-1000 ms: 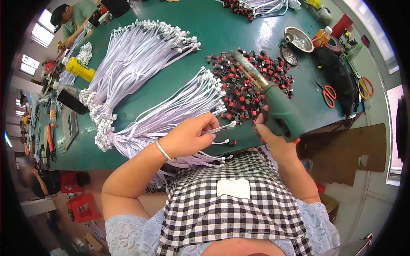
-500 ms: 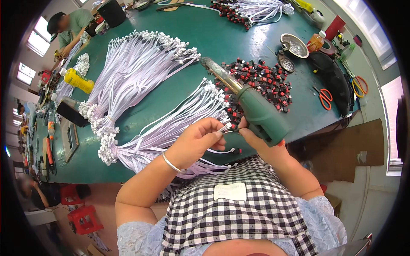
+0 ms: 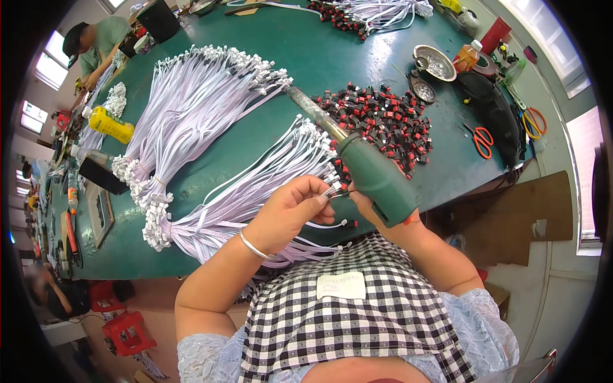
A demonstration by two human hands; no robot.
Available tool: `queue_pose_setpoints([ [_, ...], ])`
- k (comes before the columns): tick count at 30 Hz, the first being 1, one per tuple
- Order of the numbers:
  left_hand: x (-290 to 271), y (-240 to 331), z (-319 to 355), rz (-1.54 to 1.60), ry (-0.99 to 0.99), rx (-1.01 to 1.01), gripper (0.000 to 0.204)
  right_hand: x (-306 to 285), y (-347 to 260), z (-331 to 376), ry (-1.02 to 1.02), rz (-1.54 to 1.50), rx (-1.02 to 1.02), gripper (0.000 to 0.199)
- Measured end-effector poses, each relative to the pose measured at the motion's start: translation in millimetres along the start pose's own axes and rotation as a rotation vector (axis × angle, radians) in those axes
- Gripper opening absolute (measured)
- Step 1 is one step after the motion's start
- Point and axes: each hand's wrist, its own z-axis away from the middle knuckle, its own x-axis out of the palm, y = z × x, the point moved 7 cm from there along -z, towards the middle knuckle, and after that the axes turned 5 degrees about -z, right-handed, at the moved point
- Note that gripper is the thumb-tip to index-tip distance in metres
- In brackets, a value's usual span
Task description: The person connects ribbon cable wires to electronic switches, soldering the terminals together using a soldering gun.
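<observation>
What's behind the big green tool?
Beyond the green tool, red-and-black pieces, the green table and part of the right hand show. Whatever lies straight behind its body, including some of that hand, is covered.

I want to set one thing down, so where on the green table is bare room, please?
Bare green table shows between the upper cable bundle and far cable pile, and between the connector heap and orange scissors. It is crowded around the left hand, near the lower cable bundle.
</observation>
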Motion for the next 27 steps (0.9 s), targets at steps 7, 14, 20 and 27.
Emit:
queue_pose_setpoints([
  [7, 0, -3, 0, -0.003, -0.025, 0.017, 0.014, 8, -17, -4, -0.005, 0.209, -0.143, 0.031],
  [14, -2, -7, 1, 0.066, -0.02, 0.015, 0.015, 15, -6, -7, -0.015, 0.054, -0.014, 0.029],
  [20, -4, -6, 3, 0.067, -0.013, 0.014, 0.015, 0, -1, -11, -0.017, 0.174, -0.008, 0.042],
  [27, -4, -7, 2, 0.093, -0.019, 0.011, 0.015, 2, -21, -7, -0.083, 0.185, -0.118, 0.046],
])
